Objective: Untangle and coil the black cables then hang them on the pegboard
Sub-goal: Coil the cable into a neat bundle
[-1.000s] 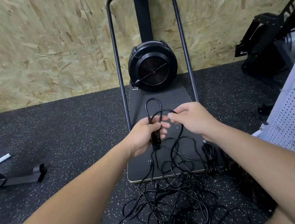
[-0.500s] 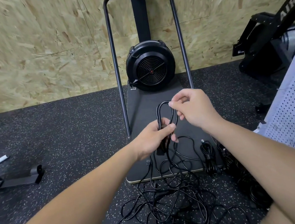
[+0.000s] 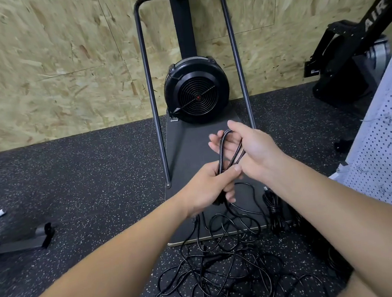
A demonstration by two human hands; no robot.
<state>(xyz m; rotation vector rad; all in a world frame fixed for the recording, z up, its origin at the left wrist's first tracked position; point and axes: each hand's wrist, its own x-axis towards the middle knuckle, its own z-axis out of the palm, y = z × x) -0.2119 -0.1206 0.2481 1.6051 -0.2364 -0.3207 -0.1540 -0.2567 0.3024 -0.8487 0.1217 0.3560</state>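
At six o'clock the tangled black cables [image 3: 219,275] lie on the floor [image 3: 72,186]. Above them, the left hand [image 3: 210,187] grips the loop's base; the right hand [image 3: 249,149] has risen since a second ago, fingers curled round the loop [image 3: 224,150], lengthening the coil. The pegboard [image 3: 390,150] waits at three o'clock.

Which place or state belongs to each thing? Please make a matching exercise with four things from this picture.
Things:
1. cable loop
2. tangled cables
3. coiled bundle
4. pegboard

Places or states:
A. stands at the right edge, white with holes
B. held up between the left hand and the right hand
C. spread loose on the speckled floor
D. lies wound up at the right front corner of the dark platform

Pairs: 1-B, 2-C, 3-D, 4-A
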